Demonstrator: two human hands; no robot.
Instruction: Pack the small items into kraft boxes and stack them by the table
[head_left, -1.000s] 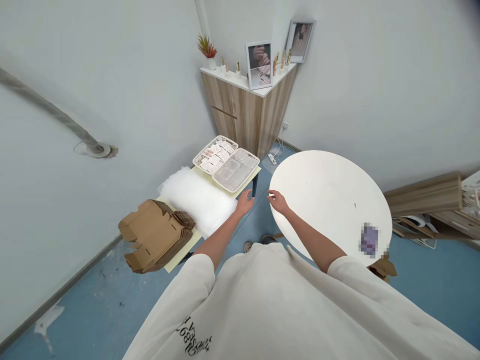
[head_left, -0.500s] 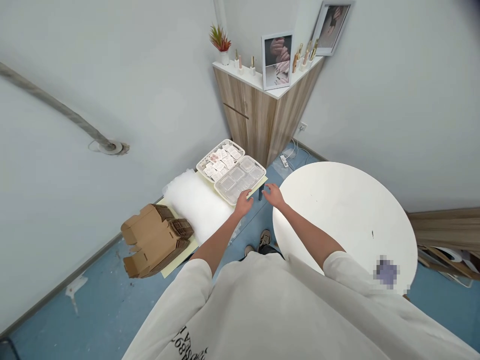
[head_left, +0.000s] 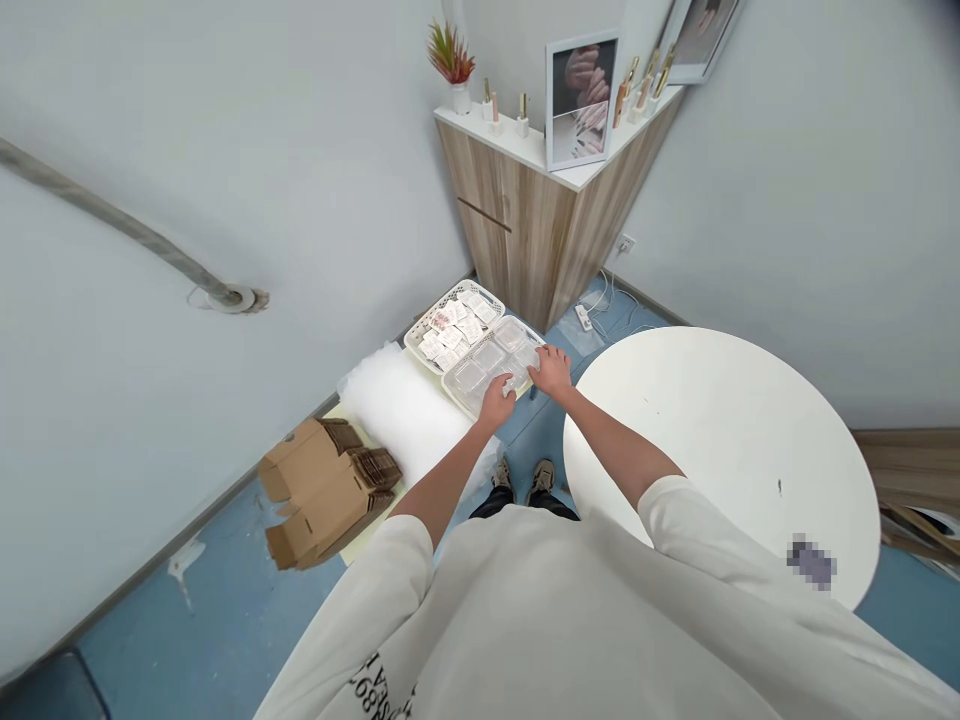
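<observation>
Both my hands reach into the near white basket (head_left: 459, 388) that holds clear plastic boxes. My left hand (head_left: 498, 402) rests on the basket's near corner, fingers curled onto a clear box (head_left: 472, 377). My right hand (head_left: 552, 370) lies at the basket's right end, fingers bent over the boxes there. Whether either hand has a box gripped I cannot make out. A second white basket (head_left: 420, 335) behind it holds several small printed packets. Both baskets sit on a low pale-yellow table (head_left: 366, 532).
A white foam roll (head_left: 405, 410) and a stack of flat cardboard boxes (head_left: 322, 490) lie on the same low table. A round white table (head_left: 720, 440) stands at my right. A wooden corner cabinet (head_left: 540, 225) with frames and bottles is behind; a power strip (head_left: 583, 316) lies on the blue floor.
Both hands moved forward from the low table's edge and the round table's rim onto the basket of clear boxes. My view has shifted closer to the low table.
</observation>
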